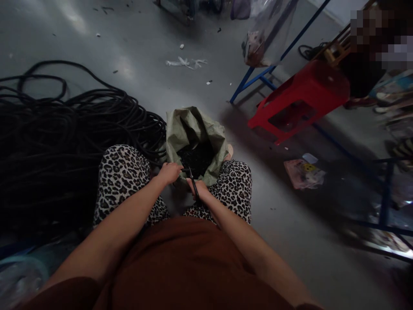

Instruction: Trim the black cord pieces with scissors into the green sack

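I sit with a green woven sack [193, 127] open between my knees; dark cut pieces [196, 159] fill its bottom. My left hand [169, 173] is closed on a thin black tube end that leads from the big coil of black hose [64, 137] on my left. My right hand [199, 189] grips black scissors [193, 183] whose blades point up toward the sack's mouth, right beside the left hand. The light is dim, so the tube between the hands is hard to make out.
A red plastic stool [300, 99] lies tipped at the right, next to a blue metal frame [258, 75]. A pink packet [303, 172] and scraps lie on the grey floor. Another person stands at the top right. More blue framing [385, 198] is at the right edge.
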`<move>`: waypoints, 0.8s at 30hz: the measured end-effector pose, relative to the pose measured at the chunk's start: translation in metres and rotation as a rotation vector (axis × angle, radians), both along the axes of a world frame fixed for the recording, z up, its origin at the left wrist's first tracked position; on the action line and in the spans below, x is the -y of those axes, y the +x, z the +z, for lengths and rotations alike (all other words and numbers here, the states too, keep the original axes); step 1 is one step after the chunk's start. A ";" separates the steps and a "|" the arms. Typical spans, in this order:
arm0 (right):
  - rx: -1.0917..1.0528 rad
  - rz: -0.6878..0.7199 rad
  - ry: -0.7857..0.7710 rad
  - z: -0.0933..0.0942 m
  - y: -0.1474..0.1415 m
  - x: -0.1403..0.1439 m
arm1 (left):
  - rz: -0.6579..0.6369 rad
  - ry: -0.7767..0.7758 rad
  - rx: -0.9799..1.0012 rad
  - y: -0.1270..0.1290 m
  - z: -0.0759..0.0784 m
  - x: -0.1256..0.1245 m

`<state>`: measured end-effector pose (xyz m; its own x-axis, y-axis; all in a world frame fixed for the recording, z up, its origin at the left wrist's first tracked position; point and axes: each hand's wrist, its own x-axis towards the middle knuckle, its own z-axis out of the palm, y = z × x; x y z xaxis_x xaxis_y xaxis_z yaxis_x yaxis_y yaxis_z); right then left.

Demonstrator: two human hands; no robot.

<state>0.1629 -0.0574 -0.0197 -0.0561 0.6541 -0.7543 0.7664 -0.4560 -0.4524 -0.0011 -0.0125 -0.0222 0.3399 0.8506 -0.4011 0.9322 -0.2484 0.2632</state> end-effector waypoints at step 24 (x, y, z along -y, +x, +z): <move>-0.005 -0.031 -0.043 -0.003 0.003 0.004 | 0.010 -0.003 -0.047 0.001 0.004 -0.001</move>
